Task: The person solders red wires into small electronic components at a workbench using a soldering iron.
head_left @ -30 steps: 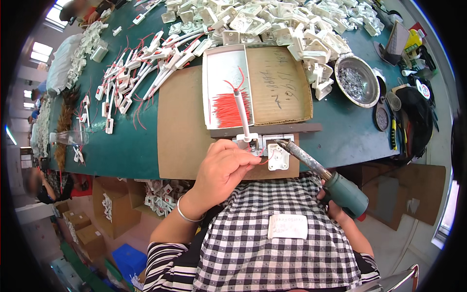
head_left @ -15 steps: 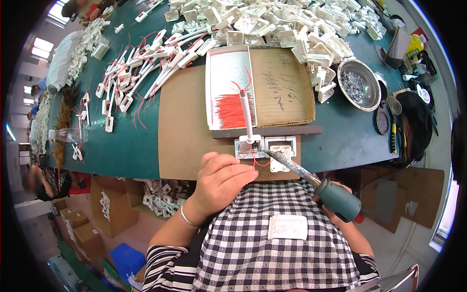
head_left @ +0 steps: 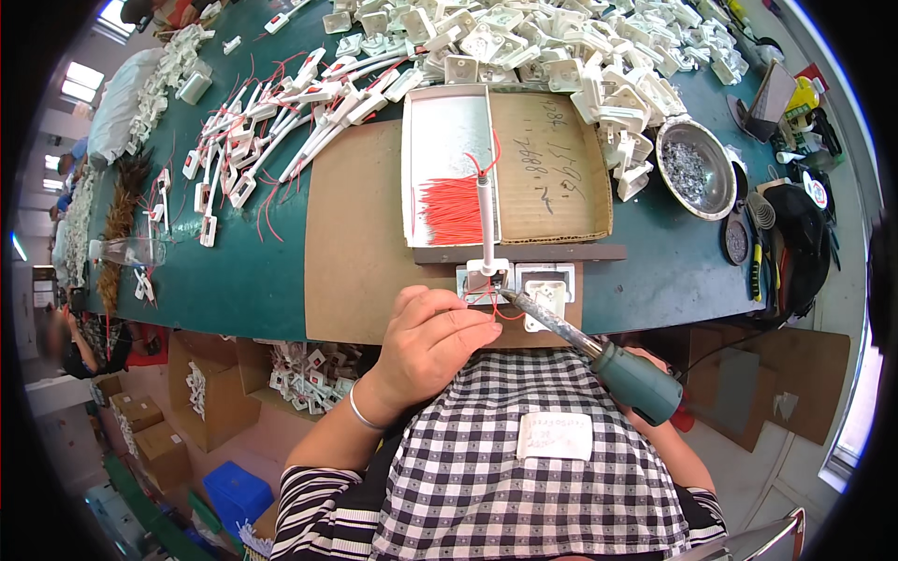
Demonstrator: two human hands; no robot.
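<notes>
Soldering iron: tip has shifted left since the earlier frame, from over the white plug piece to beside the red wires at the left metal fixture. Contact not resolvable.

Nearest: right hand closed round the iron's handle, mostly hidden behind it. Left hand half curled, fingertips by the wires; cannot tell whether it pinches one. White tube stands upright, its base in the left fixture; plug piece overlaps the right fixture.

Risks (judged): burnt left fingertips if either hand slips, since the tip is close; scorched insulation or softened white plastic if the tip lingers; wire springing aside if slack.

Counts, near to far: hands, 2; iron, 1; fixtures, 2; plug piece beside them, 1; upright tube, 1; dark bar, 1; white tray, 1, its wire stock uncountable; cardboard tray, 1; metal bowl on the green surface, 1; white leads, overlapping, uncountable; heaped white housings, likewise.
</notes>
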